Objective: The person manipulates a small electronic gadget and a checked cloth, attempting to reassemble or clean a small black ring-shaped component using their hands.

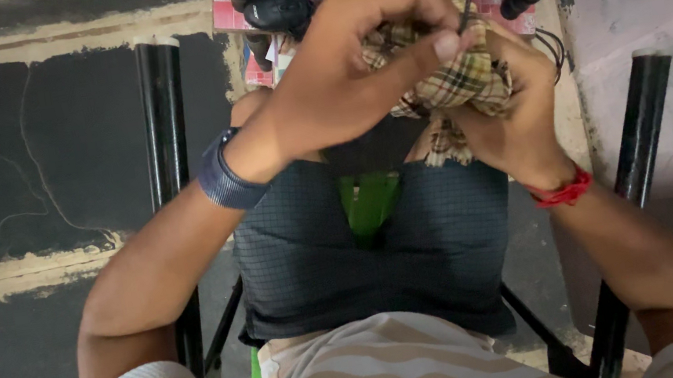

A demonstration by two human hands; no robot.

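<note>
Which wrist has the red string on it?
The right wrist, below the checked cloth. The left wrist wears a wide dark blue band instead.

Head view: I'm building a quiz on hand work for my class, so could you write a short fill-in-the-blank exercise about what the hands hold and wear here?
1. Both hands grip a bunched cloth with a ____ pattern.
2. The left hand has a dark blue ____ on its wrist.
3. The thread around the wrist of the right hand is ____ in colour.
4. The person's shirt sleeves are ____ in cream and tan.

Missing words: checked; band; red; striped
</note>
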